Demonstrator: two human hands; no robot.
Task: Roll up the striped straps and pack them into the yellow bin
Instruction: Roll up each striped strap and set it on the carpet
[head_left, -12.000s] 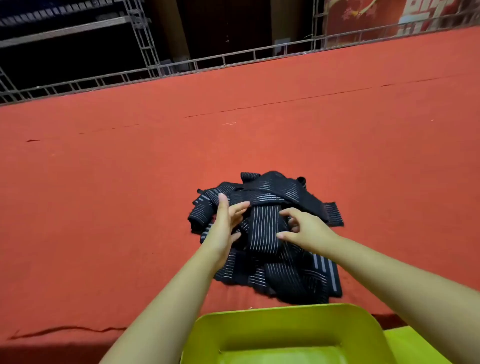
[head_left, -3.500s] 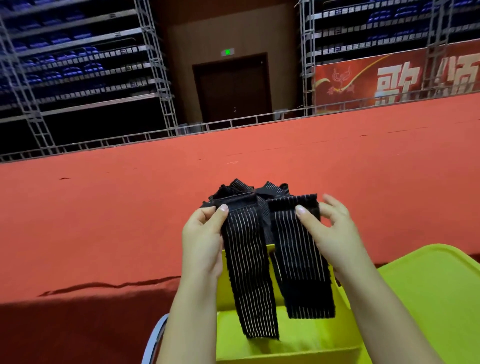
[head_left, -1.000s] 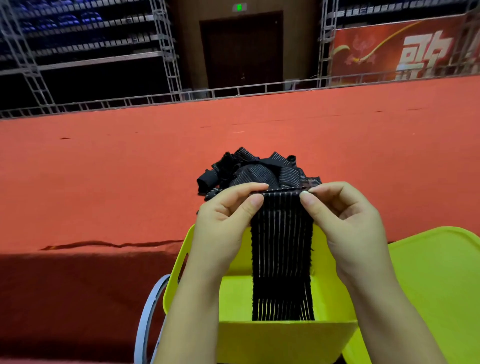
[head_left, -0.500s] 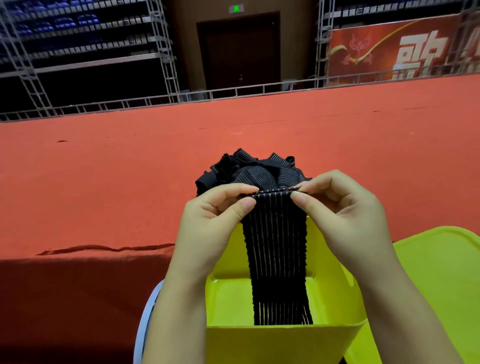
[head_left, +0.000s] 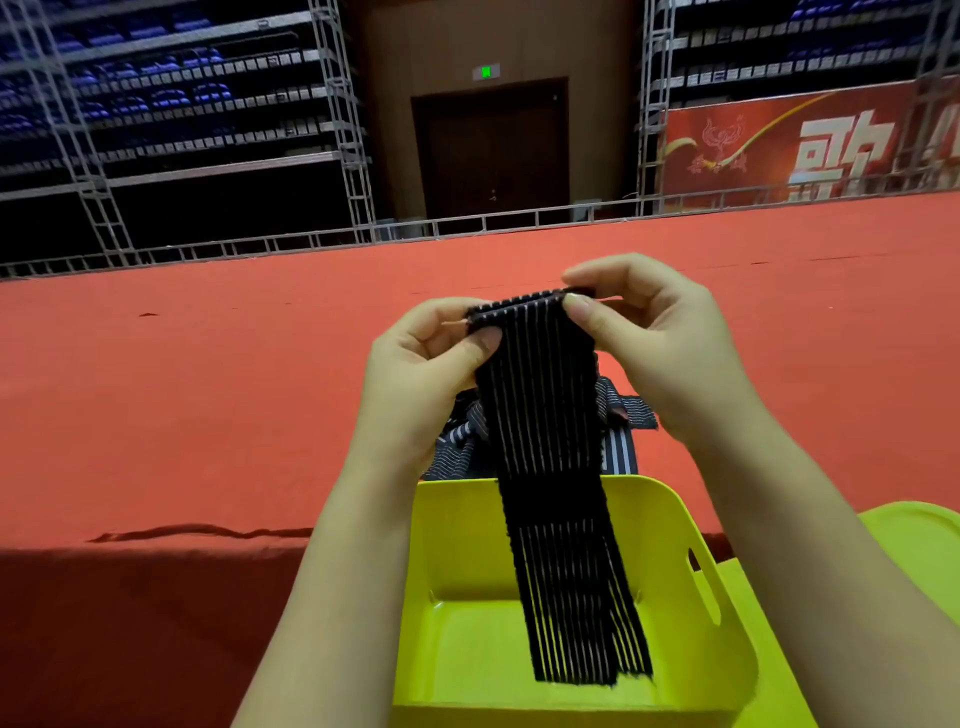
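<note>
Since a moment ago the hands have lifted the strap (head_left: 550, 467) higher. The left hand (head_left: 421, 374) and right hand (head_left: 649, 343) pinch its top corners, barely rolled. The yellow bin (head_left: 691, 525) holds no rolls; the pile (head_left: 457, 441) waits.

Hanging strap (head_left: 550, 467) blocks the seemingly empty yellow bin (head_left: 691, 613) below.

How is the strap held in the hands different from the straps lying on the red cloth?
The held strap hangs straight and flat over the yellow bin; the pile of straps lies crumpled on the red cloth. The left hand and right hand pinch the held strap's top edge; nothing touches the pile. Both are black with thin pale stripes.
</note>
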